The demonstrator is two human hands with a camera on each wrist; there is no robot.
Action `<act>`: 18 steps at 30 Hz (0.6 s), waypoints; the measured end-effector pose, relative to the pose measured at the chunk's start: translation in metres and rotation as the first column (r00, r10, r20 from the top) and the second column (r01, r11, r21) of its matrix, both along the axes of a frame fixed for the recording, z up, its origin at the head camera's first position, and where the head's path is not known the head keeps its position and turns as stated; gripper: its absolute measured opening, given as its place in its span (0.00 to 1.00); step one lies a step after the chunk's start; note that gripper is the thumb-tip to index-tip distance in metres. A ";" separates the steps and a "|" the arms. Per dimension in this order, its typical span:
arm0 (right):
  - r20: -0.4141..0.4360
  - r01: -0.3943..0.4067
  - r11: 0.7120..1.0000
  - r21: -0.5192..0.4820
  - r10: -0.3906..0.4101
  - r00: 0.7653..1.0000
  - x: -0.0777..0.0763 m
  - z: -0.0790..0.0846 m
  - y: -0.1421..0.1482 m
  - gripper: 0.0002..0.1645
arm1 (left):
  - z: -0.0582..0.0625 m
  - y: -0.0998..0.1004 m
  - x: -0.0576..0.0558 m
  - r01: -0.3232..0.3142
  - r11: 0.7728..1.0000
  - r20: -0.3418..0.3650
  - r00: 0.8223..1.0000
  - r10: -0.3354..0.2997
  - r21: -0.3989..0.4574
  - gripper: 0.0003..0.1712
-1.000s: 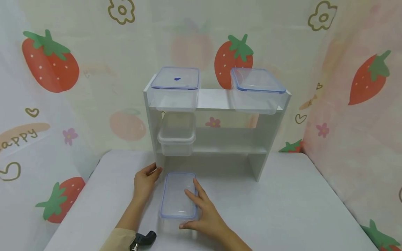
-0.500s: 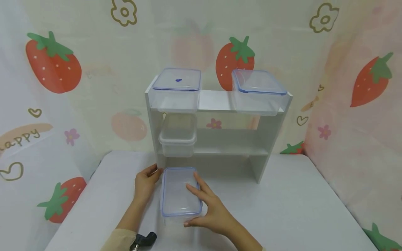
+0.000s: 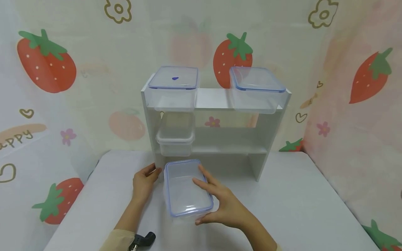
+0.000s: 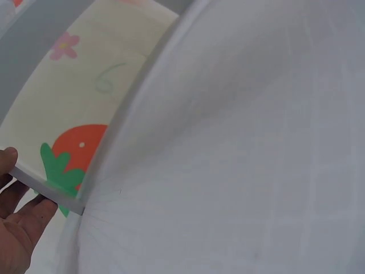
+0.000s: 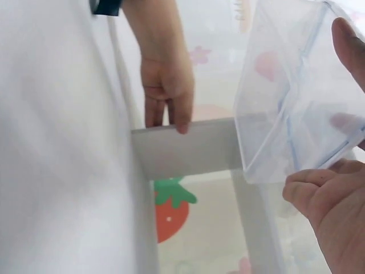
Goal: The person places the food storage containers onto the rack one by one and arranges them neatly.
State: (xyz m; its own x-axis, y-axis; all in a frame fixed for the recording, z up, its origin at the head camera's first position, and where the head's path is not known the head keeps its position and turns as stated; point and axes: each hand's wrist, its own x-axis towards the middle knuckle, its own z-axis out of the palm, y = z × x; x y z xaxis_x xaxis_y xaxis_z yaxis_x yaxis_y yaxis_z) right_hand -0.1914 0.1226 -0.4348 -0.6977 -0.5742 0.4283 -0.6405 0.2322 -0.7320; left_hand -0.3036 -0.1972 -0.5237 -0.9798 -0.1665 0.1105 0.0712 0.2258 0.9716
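Note:
A clear plastic food container with a blue-edged lid (image 3: pixel 188 188) is in my right hand (image 3: pixel 226 205), tilted and raised off the table. Thumb and fingers grip its right side; in the right wrist view the clear wall of the container (image 5: pixel 265 97) shows between them. My left hand (image 3: pixel 145 183) pinches the front edge of the white shelf's left side panel (image 3: pixel 159 162), low down near the table. In the left wrist view, thumb and fingers sit on either side of that panel (image 4: pixel 48 191). The container's underside is hidden in the head view.
Two blue-lidded containers stand on the shelf's top, one left (image 3: pixel 174 89) and one right (image 3: pixel 257 90). A white-lidded container (image 3: pixel 176 134) sits on the middle shelf at left. Below it lies the lowest bay (image 3: pixel 220 165). The white table (image 3: pixel 301 209) extends around the unit.
My right hand has lifted the blue-lidded container off the table, moving it up and slightly right, and it now tilts. My left hand stays at the side panel.

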 end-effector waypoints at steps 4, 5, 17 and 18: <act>-0.012 -0.003 1.000 -0.017 0.003 1.000 0.001 0.008 0.011 0.63 | -0.001 0.000 0.000 0.006 1.000 -0.010 1.000 -0.006 0.015 0.34; -0.013 -0.002 1.000 -0.020 0.002 1.000 0.002 0.010 0.013 0.63 | -0.002 0.000 0.000 0.005 1.000 -0.012 1.000 -0.005 0.014 0.34; -0.052 -0.051 0.994 -0.097 0.046 0.998 -0.002 0.027 0.045 0.63 | -0.002 0.000 0.002 0.009 0.999 -0.001 1.000 -0.009 -0.032 0.35; -0.051 -0.053 0.993 -0.103 0.048 0.998 -0.003 0.027 0.048 0.63 | -0.001 0.000 0.002 0.012 0.999 -0.004 1.000 -0.012 -0.032 0.35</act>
State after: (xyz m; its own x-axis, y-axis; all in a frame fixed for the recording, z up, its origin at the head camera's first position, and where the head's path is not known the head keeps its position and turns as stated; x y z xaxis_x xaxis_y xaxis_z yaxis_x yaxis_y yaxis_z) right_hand -0.1943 0.1704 -0.4076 -0.6460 -0.5585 0.5204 -0.6848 0.1227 -0.7183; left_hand -0.3020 -0.1968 -0.5251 -0.9813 -0.1509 0.1197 0.0783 0.2555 0.9636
